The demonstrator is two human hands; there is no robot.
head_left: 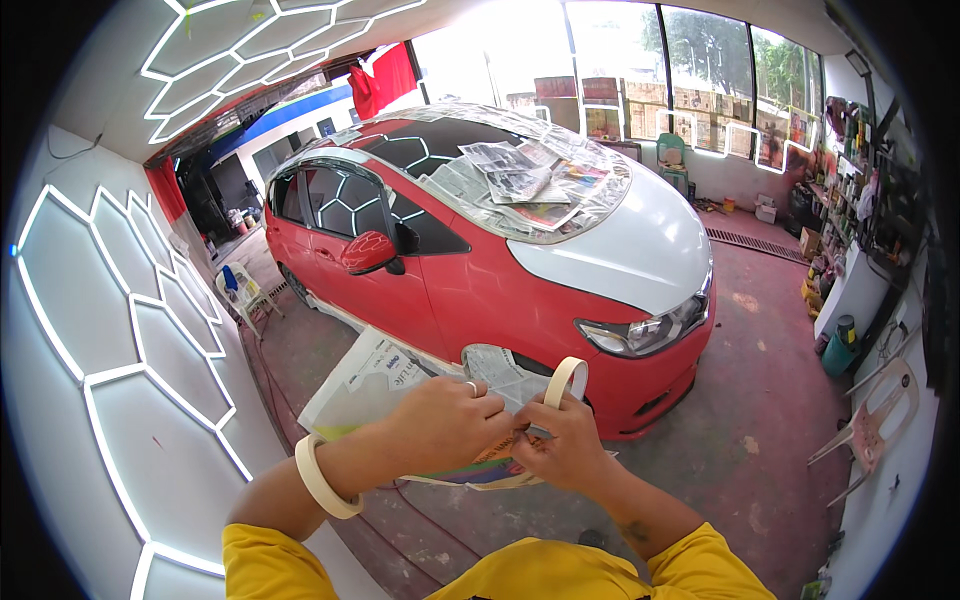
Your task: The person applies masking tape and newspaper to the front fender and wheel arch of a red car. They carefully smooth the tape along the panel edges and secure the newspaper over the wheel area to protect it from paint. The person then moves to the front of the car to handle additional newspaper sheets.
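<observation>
Both of my hands meet in front of me over a large newspaper sheet (365,372). My left hand (450,425) is closed in a fist-like grip at the sheet's top edge, a ring on one finger. Close beside it, my right hand (565,440) is closed on a roll of masking tape (568,380), which stands up from its fingers. The fingertips of both hands come together, and what is pinched there is partly hidden. Around my left wrist hangs another roll of masking tape (322,480). Beyond the sheet stands a red car (480,300) with a whitish hood (630,240).
Newspaper (520,170) covers the car's windshield. Hexagonal light strips (115,375) line the left wall. A plastic chair (875,420) stands at right, near crowded shelves (845,200). Another chair (243,295) is at left. A red hose (400,530) lies on the floor.
</observation>
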